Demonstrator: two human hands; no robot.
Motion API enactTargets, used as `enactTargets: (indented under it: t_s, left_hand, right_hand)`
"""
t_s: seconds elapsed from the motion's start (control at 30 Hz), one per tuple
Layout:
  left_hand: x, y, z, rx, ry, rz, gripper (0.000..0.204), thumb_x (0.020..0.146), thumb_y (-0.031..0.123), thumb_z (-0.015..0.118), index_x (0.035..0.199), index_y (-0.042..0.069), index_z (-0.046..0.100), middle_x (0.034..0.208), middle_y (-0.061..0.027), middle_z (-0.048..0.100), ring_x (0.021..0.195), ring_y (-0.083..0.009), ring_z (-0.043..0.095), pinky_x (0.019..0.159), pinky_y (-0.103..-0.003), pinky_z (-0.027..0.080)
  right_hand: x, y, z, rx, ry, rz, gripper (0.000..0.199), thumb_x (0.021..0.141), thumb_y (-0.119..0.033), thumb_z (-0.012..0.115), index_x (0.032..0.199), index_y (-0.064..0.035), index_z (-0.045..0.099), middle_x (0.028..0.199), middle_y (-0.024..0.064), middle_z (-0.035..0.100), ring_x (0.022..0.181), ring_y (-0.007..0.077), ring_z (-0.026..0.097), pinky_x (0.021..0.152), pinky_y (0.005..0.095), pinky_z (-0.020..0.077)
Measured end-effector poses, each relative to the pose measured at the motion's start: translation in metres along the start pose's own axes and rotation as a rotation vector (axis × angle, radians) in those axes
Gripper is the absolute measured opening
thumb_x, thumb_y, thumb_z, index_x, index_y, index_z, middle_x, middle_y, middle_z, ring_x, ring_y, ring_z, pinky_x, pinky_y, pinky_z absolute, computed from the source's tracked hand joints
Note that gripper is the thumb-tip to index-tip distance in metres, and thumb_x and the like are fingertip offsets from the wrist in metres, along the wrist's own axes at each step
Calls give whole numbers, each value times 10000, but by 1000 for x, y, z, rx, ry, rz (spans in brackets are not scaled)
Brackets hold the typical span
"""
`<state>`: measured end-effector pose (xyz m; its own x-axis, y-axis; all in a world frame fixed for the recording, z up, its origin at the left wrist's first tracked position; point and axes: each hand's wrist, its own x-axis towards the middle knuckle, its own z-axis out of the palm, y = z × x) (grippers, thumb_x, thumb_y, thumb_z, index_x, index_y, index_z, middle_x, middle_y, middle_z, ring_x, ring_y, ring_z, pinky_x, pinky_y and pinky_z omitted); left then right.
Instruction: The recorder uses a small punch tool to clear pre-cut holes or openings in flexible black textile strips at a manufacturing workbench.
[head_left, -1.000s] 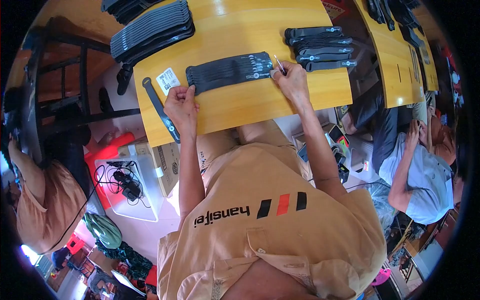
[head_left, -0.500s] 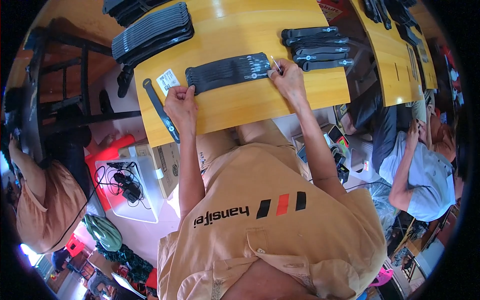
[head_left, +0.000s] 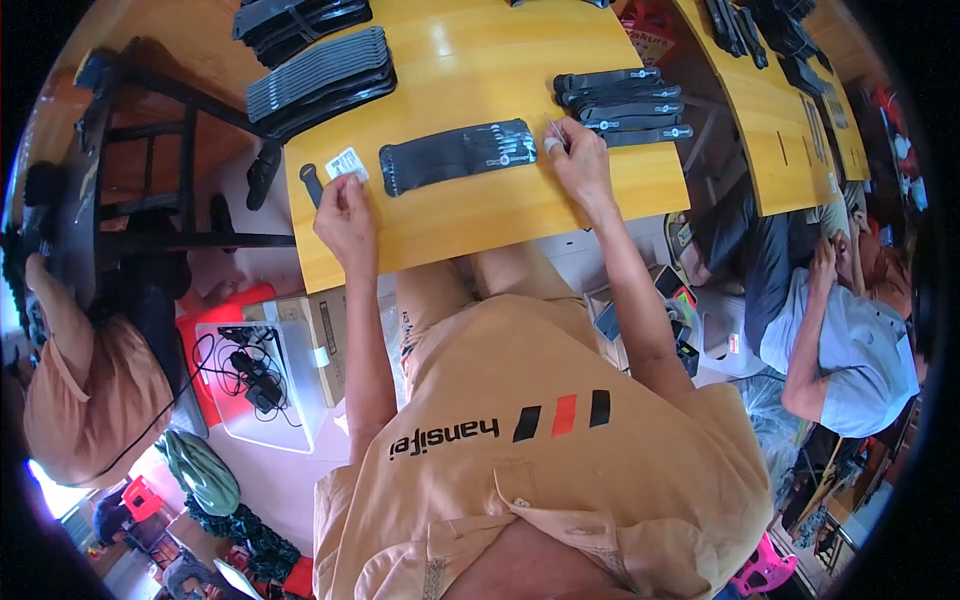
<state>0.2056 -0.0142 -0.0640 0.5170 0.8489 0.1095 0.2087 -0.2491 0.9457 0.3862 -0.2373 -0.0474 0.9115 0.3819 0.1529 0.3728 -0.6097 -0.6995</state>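
Note:
A fanned row of black straps (head_left: 455, 160) with slotted left ends lies flat on the yellow table. My left hand (head_left: 348, 218) is left of it, thumb and fingertips pinched at the lower edge of a small white printed label (head_left: 346, 164). Part of a single black strap (head_left: 311, 185) shows beside that hand; the rest is hidden behind it. Just past the fan's right end is my right hand (head_left: 580, 168), closed around a thin, pale, stick-like thing (head_left: 550, 124) too small to name. A white band circles a digit of this hand.
Thick stacks of black straps (head_left: 325, 85) lie at the far left of the table (head_left: 470, 225). A smaller pile of straps (head_left: 620, 100) is at the right. On the floor at left stands a clear bin (head_left: 305, 400) with black cables. People sit at both sides.
My left hand has left the fan's left end and moved to the white label. My right hand stays beside the fan's right end. The whole view has shifted slightly.

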Motion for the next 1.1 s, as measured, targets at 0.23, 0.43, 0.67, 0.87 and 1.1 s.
enactTargets:
  t_s: [0.23, 0.43, 0.67, 0.87, 1.1]
  left_hand:
    - [-6, 13, 54, 808, -223, 648, 646, 850, 385, 537, 1310, -30, 354, 1382, -199, 323, 1298, -325, 272, 1042, -506, 190]
    - [-10, 0, 59, 854, -364, 613, 686, 883, 422, 464, 1367, -15, 250, 1450, -164, 203, 1340, -303, 196, 1065, -490, 160]
    - [-4, -6, 52, 775, -375, 631, 735, 856, 459, 488, 1355, -32, 266, 1436, -179, 229, 1336, -301, 205, 1063, -501, 152]
    - [-2, -8, 10, 896, -199, 481, 653, 868, 382, 504, 1329, -34, 302, 1407, -214, 261, 1318, -338, 224, 1055, -499, 163]
    - [-32, 24, -64, 841, -70, -64, 534, 768, 305, 652, 1137, -33, 463, 1158, -262, 481, 1021, -406, 507, 829, -453, 427]
  right_hand:
    - [24, -34, 51, -413, 238, -289, 127, 790, -183, 578, 861, -82, 548, 826, 114, 522, 783, 301, 546, 599, 425, 473]
    - [24, -18, 77, -555, 222, -318, 147, 811, -228, 558, 888, -104, 540, 881, 75, 467, 828, 259, 493, 585, 397, 459]
    - [26, -18, 78, -535, 207, -322, 140, 833, -234, 527, 888, -106, 539, 871, 80, 469, 827, 267, 501, 587, 405, 462]
    - [26, -19, 77, -502, 189, -320, 159, 841, -249, 522, 895, -100, 542, 888, 87, 473, 827, 272, 504, 598, 413, 469]
    - [24, -22, 54, -305, 189, -303, 186, 836, -219, 530, 955, -78, 555, 899, 138, 506, 856, 327, 486, 645, 439, 467]
